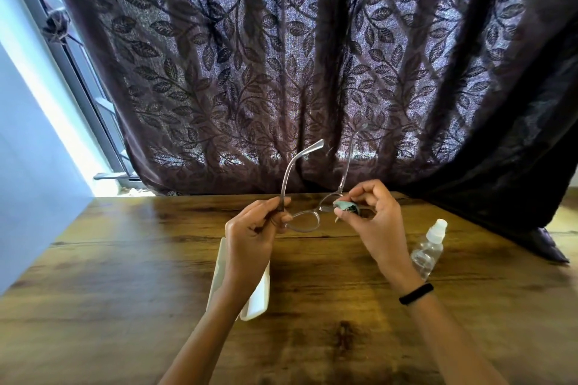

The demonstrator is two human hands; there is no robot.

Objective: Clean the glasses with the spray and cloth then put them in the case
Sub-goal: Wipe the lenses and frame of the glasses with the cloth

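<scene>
Clear-framed glasses [305, 220] are held above the wooden table [125, 259], their temples pointing up and away from me. My left hand [253, 231] grips the frame at its left hinge. My right hand [373, 217] pinches a small pale green cloth [345, 206] against the right lens. A clear spray bottle [428, 250] with a white cap lies on its side on the table, just right of my right wrist. The white glasses case [258, 297] lies open under my left forearm, which hides most of it.
A dark leaf-patterned curtain [281, 72] hangs along the table's far edge and drapes onto the table at the right [531, 228]. A bright window and its frame [78, 87] stand at the left. A black band [416, 293] circles my right wrist.
</scene>
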